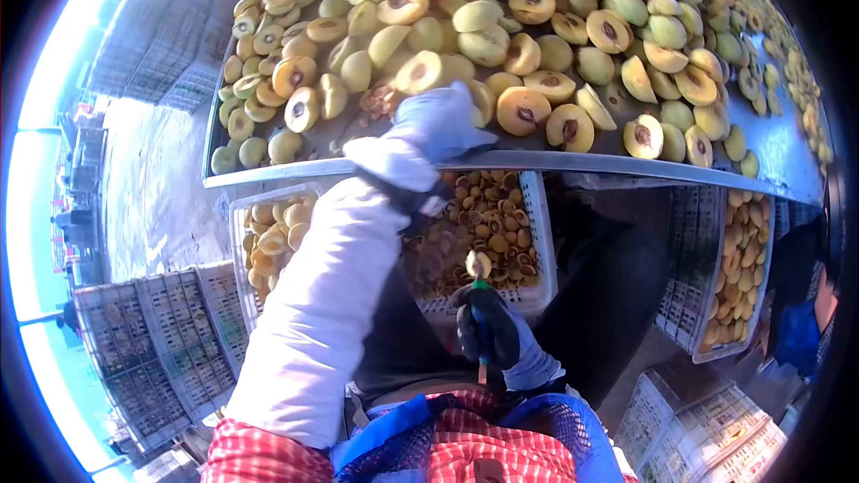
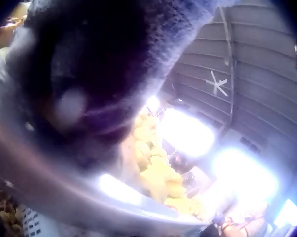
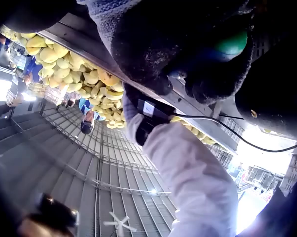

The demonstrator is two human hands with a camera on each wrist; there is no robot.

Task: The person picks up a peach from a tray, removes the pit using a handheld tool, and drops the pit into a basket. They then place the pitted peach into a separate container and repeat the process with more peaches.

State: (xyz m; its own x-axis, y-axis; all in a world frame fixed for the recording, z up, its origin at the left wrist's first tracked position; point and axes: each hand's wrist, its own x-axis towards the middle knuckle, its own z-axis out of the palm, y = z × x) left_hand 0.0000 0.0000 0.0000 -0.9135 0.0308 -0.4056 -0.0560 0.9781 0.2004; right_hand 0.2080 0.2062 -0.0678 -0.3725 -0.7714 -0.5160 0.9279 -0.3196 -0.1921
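Note:
My left hand [image 1: 437,121], in a grey-blue glove, reaches over the near edge of the metal table [image 1: 295,167] among halved yellow stone fruits [image 1: 523,112]. It is blurred, and its fingers are mostly hidden, so I cannot tell whether they hold a fruit. Dark glove [image 2: 89,89] fills much of the left wrist view above the metal rim. Lower down, my right hand [image 1: 492,331] in a black glove grips a tool with a green and blue handle [image 1: 481,304]. A small pale piece [image 1: 479,264] shows at the tool's upper end. The green handle end [image 3: 232,45] also appears in the right wrist view.
Below the table edge stands a white crate [image 1: 541,241] of small brown pieces. Left of it, another crate [image 1: 240,233] holds fruit halves; a third crate [image 1: 689,277] with fruit stands at right. Stacked crates [image 1: 165,322] rise at left. A cable [image 3: 227,129] trails from the left wrist camera.

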